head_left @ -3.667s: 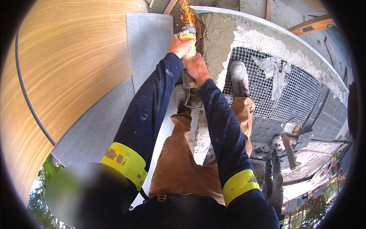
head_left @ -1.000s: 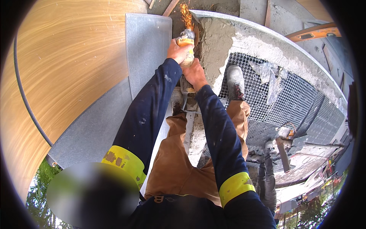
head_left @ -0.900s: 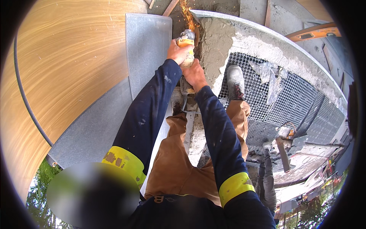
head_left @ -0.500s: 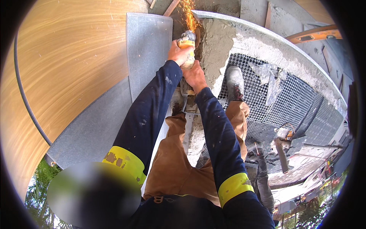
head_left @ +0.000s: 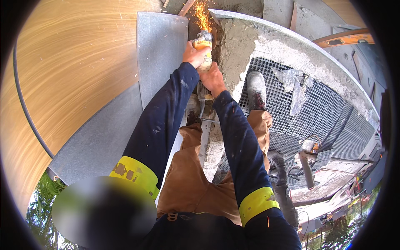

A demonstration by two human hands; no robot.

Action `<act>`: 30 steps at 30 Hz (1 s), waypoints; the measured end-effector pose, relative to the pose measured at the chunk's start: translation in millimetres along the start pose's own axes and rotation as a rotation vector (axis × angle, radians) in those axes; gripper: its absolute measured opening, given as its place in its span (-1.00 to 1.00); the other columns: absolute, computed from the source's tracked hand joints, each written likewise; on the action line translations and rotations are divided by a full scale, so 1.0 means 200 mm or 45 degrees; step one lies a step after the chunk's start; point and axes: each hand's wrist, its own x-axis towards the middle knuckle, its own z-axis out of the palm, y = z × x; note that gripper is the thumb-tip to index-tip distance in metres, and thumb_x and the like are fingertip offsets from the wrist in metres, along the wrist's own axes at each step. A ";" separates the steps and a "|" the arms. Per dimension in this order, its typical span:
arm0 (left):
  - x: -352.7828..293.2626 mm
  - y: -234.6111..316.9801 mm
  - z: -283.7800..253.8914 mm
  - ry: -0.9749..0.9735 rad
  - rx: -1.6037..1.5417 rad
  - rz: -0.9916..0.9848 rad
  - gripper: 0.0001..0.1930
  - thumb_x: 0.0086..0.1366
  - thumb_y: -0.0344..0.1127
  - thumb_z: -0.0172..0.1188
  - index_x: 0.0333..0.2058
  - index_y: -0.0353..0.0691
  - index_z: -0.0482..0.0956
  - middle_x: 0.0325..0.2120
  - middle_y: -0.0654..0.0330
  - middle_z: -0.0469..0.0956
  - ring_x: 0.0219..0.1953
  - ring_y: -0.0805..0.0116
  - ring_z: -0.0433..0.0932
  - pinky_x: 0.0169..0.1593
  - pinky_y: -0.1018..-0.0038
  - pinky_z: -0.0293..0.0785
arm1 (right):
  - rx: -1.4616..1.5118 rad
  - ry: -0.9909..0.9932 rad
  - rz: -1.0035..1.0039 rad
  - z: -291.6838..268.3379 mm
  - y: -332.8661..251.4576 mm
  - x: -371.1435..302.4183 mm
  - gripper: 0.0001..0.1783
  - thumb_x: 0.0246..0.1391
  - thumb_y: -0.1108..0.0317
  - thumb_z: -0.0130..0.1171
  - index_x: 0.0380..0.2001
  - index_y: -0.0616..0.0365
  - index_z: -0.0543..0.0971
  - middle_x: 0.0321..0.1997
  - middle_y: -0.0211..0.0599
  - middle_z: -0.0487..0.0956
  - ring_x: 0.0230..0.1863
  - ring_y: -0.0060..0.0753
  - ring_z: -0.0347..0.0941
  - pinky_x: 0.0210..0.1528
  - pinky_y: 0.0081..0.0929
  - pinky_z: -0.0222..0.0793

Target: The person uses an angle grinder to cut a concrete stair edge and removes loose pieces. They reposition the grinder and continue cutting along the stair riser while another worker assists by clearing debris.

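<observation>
An angle grinder [head_left: 204,50] with a dusty yellow body is held out in front of me at the top of the view. My left hand [head_left: 196,55] wraps round the body near its dark head. Behind it, my right hand [head_left: 213,80] grips the rear end. The edge of a round cutting disc [head_left: 214,37] shows at the right of the head. Orange sparks [head_left: 202,16] spray away from me, and where the disc meets the material is hidden. Left of the grinder stands a grey stone slab [head_left: 161,54]; to its right lies rough wet-looking mortar [head_left: 235,48].
A curved stone edge [head_left: 275,26] bounds the dimpled black mat [head_left: 287,100] under my right boot [head_left: 256,89]. Wood-grain panelling [head_left: 83,62] rises on the left. An orange spirit level [head_left: 343,39] lies far right. A dusty tool [head_left: 306,168] and a dark grey bent shape [head_left: 281,183] sit lower right.
The grinder and both hands have shifted slightly up and left in the view. Sparks still fly. The dark grey shape at lower right has changed from straighter to bent.
</observation>
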 end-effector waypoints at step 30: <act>-1.32 0.22 -0.70 -0.174 -0.651 0.033 -0.11 0.22 -0.15 0.34 0.32 -0.30 -0.06 -0.10 -0.04 0.51 -0.09 0.17 0.55 0.05 0.32 0.46 | -0.106 -0.101 -0.181 0.01 -0.25 -1.28 -0.04 -0.32 0.21 0.43 0.18 0.25 0.22 -0.07 0.13 0.58 -0.01 0.03 0.54 0.04 -0.22 0.43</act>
